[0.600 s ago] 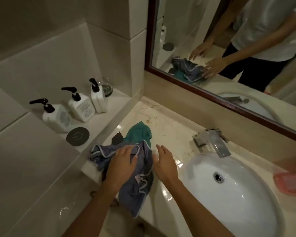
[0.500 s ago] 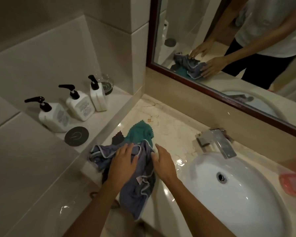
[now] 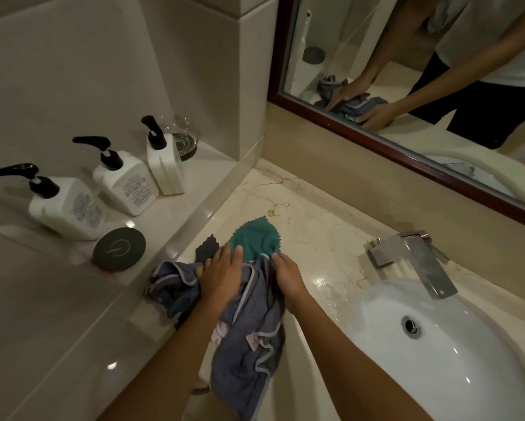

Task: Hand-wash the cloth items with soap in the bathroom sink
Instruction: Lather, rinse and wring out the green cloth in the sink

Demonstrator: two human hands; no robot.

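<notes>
At the lower centre of the frame, the left hand (image 3: 221, 276) is pressing flat-fingered on the grey-blue cloth (image 3: 249, 338) draping off the counter (image 3: 316, 226), left of the sink (image 3: 455, 354). The right hand (image 3: 288, 276) is gripping its edge beside the teal cloth (image 3: 255, 238).

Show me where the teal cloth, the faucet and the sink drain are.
teal cloth (image 3: 253, 238): head view, middle of its bare part.
faucet (image 3: 428, 265): head view, top of the spout.
sink drain (image 3: 411, 326): head view, centre of the metal ring.
</notes>
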